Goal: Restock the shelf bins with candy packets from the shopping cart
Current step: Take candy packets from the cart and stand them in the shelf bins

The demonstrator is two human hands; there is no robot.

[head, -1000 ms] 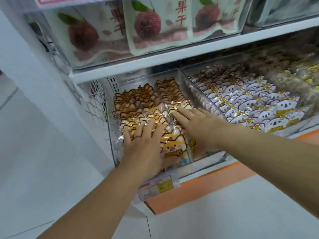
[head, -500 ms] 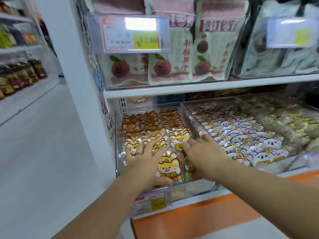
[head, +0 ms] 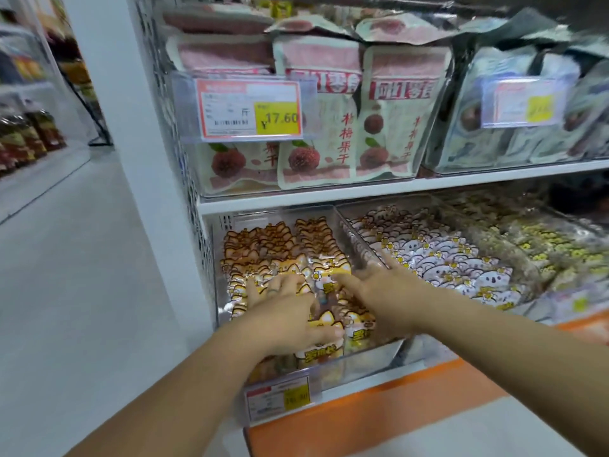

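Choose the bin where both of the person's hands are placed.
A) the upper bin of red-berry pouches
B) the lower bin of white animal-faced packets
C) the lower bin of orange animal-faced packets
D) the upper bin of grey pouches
C: the left hand and right hand both lie open on the orange animal-faced packets in the leftmost lower bin.

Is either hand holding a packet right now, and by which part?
Neither grips anything. The left hand and right hand lie open, fingers straight, pressing on top of the orange candy packets in the bin.
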